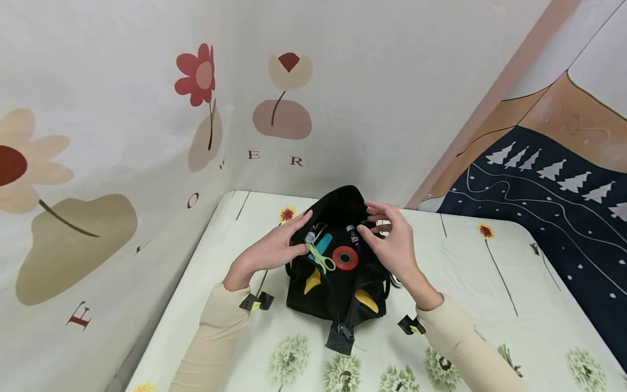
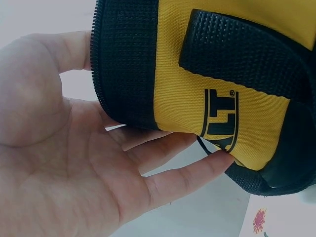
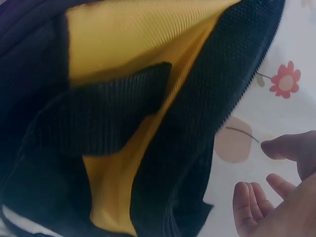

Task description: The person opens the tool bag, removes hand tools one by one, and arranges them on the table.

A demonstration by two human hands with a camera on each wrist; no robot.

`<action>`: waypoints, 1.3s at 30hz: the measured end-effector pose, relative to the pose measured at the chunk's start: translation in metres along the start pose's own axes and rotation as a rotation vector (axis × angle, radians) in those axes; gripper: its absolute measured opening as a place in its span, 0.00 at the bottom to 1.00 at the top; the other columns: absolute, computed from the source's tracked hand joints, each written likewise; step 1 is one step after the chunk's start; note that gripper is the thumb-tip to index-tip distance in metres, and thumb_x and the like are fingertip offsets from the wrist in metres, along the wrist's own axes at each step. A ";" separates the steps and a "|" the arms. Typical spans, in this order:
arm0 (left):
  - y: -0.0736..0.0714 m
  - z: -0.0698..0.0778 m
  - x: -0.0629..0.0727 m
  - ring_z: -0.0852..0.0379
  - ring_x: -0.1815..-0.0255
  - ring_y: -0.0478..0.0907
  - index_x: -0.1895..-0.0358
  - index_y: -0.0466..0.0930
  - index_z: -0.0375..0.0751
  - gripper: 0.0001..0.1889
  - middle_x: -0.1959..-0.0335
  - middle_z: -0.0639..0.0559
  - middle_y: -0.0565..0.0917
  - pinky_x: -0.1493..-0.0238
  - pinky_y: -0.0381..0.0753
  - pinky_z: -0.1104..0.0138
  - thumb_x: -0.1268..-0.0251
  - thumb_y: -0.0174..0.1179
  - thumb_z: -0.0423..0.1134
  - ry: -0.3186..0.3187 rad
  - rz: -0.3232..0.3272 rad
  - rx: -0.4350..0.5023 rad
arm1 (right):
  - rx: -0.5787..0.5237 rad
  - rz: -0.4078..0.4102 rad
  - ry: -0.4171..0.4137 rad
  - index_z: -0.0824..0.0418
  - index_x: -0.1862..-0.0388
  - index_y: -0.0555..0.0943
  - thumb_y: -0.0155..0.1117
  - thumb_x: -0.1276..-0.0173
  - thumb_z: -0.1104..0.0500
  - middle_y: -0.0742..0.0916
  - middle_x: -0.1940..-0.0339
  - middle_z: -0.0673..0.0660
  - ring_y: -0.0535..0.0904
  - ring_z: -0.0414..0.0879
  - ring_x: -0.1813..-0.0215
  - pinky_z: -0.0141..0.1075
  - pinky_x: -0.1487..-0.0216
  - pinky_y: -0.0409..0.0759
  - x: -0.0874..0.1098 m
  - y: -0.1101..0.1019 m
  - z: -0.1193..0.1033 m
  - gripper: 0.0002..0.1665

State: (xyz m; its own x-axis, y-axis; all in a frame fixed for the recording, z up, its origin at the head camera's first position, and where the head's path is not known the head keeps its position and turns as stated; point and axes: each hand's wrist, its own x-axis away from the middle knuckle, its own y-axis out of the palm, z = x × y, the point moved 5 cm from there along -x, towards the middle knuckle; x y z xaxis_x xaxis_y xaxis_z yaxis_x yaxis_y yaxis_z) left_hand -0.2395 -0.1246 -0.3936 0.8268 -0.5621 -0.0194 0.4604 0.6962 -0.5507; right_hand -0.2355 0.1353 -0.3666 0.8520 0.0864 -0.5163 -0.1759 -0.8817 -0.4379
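A black and yellow zippered tool bag (image 1: 313, 305) stands on the table with its mouth spread wide. Inside it lie light green-handled scissors (image 1: 322, 259), a teal-handled tool (image 1: 323, 243), a red ring-shaped roll (image 1: 345, 258) and a small dark tube with a pale end (image 1: 352, 235). My left hand (image 1: 271, 247) holds the bag's left rim, thumb inside the zipper edge and fingers along the yellow outer side (image 2: 173, 113). By the right rim is my right hand (image 1: 394, 242), its fingers loosely bent and apart from the bag (image 3: 98, 39) in the right wrist view.
The bag sits on a flower-printed tablecloth (image 1: 480, 288). Behind and to the left hang pale printed cloths (image 1: 372, 98); a dark blue patterned cloth (image 1: 534, 207) is on the right. A shiny round item (image 1: 395, 281) partly shows beside the bag's right side.
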 end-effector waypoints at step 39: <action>-0.003 0.001 0.004 0.38 0.07 0.45 0.08 0.44 0.35 0.44 0.07 0.37 0.45 0.13 0.55 0.39 0.18 0.57 0.35 -0.003 -0.011 -0.001 | -0.013 -0.358 0.101 0.69 0.36 0.84 0.84 0.38 0.73 0.88 0.45 0.71 0.88 0.67 0.48 0.55 0.47 0.90 0.022 0.090 0.041 0.31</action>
State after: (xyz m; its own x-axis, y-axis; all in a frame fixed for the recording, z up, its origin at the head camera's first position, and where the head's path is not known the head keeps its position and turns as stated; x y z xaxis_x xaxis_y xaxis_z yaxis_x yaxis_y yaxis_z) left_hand -0.2372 -0.1290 -0.3913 0.8226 -0.5685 -0.0102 0.4695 0.6894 -0.5516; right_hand -0.2526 0.0769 -0.4470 0.9029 0.3450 -0.2564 0.1482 -0.8097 -0.5678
